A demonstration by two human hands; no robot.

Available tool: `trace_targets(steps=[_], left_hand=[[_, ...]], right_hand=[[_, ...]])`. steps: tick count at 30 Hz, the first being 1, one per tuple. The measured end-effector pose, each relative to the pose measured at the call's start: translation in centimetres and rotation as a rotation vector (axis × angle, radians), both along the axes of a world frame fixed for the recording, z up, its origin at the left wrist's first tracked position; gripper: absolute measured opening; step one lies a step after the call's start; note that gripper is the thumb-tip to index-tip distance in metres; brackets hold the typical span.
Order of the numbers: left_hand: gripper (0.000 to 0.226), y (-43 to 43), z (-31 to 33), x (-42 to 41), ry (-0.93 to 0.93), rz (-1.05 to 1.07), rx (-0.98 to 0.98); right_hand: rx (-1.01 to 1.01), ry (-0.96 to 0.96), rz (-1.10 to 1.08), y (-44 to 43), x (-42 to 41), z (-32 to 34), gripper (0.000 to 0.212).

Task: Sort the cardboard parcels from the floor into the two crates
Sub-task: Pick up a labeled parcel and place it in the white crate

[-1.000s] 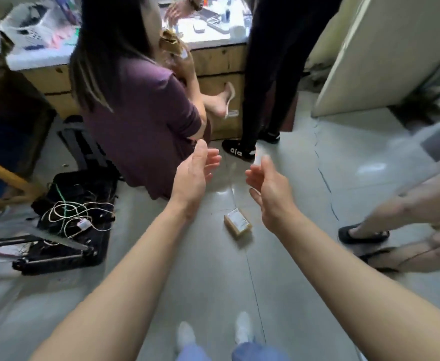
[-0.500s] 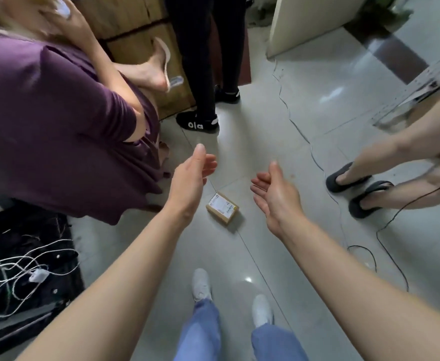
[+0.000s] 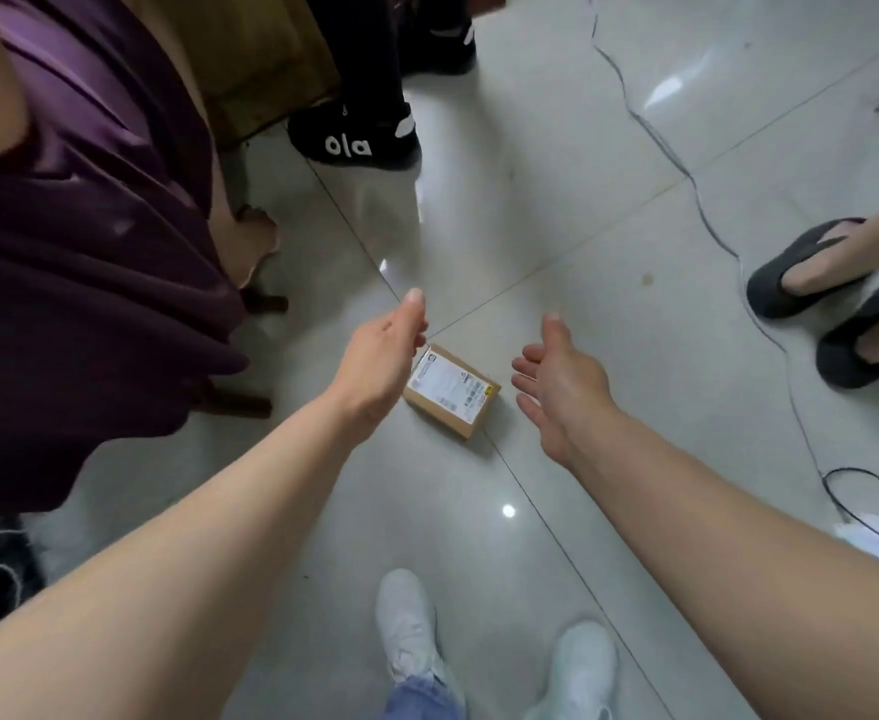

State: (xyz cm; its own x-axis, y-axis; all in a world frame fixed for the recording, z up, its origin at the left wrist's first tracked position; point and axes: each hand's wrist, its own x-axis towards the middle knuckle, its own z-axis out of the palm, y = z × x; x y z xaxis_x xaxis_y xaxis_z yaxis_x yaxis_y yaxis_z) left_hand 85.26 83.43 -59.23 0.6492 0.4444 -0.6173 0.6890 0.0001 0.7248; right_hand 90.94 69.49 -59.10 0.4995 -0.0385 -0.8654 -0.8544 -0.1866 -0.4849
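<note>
1. Brown cardboard is seen in the head view as one small flat parcel (image 3: 451,390), lying on the pale tiled floor (image 3: 582,210) with a white printed label facing up.
2. The parcel is found between the two hands: just beside the fingers of the left hand (image 3: 382,356), which partly overlaps its near corner in the view, and a short way inward from the right hand (image 3: 562,379). Whether the left hand touches it cannot be told.
3. Both hands are held spread and empty, palms turned toward each other, thumbs up; nothing is gripped.
4. The parcel is judged to be light and stiff, with crisp edges and a smooth label that may be a little slippery. It is best taken by its two opposite long sides, or pinched with a thumb on top and fingers slid beneath an edge, as it lies flush on the glossy tile.
5. A black shoe (image 3: 356,132) stands beyond the left hand, grey slippers (image 3: 811,283) well outward of the right hand, and a thin cable (image 3: 707,210) trails between. No crates are shown.
</note>
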Motion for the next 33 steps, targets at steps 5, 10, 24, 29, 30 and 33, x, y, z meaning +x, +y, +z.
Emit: trace_targets(steps=[5, 10, 24, 29, 30, 33], left_hand=[[0.034, 0.1, -12.3, 1.0, 0.114, -0.096, 0.068], [0.037, 0.4, -22.8, 1.1, 0.233, -0.097, 0.09], [0.04, 0.9, -22.8, 1.6, 0.229, 0.236, -0.123], [0.041, 1.2, -11.8, 0.4, 0.129, 0.297, -0.168], [0.042, 1.2, -9.1, -0.3, 0.105, 0.317, -0.173], [0.045, 1.5, -0.6, -2.7, 0.039, 0.403, -0.177]], right_hand=[[-0.015, 0.094, -0.004, -0.6, 0.2, -11.3, 0.054], [-0.014, 0.176, 0.003, -0.5, -0.4, -20.7, 0.042], [0.116, 0.162, -0.064, 0.8, 0.3, -20.2, 0.043], [0.096, 0.067, 0.054, 1.7, 1.5, -9.0, 0.04], [0.091, 0.047, 0.083, 2.0, 1.4, -6.4, 0.04], [0.092, -0.007, 0.193, 2.9, 0.5, 2.1, 0.04]])
